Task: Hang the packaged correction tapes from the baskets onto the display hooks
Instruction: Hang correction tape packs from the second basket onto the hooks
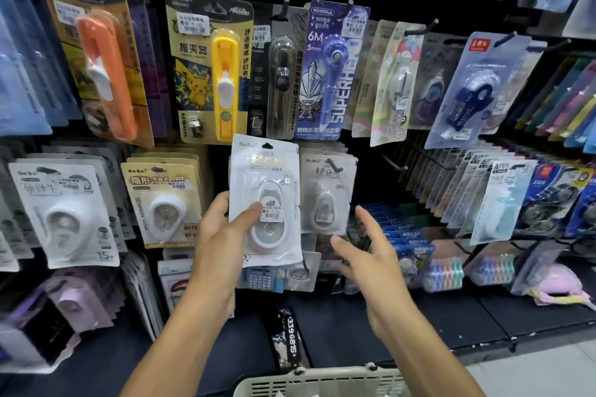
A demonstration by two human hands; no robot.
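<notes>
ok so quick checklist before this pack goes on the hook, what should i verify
1. Grip: left hand holds the white correction tape pack by its lower left, thumb on the front: ok.
2. Pack upright, hang hole at the top and uncovered: ok.
3. Matching product: the hanging packs just to the right look like the same white design: ok.
4. Hook tip free: it sticks out in front of those packs: ok.
5. Hole lined up with the hook: pack sits left of it: not ok.
6. Right hand free to steady: open, holding nothing: ok.
</notes>
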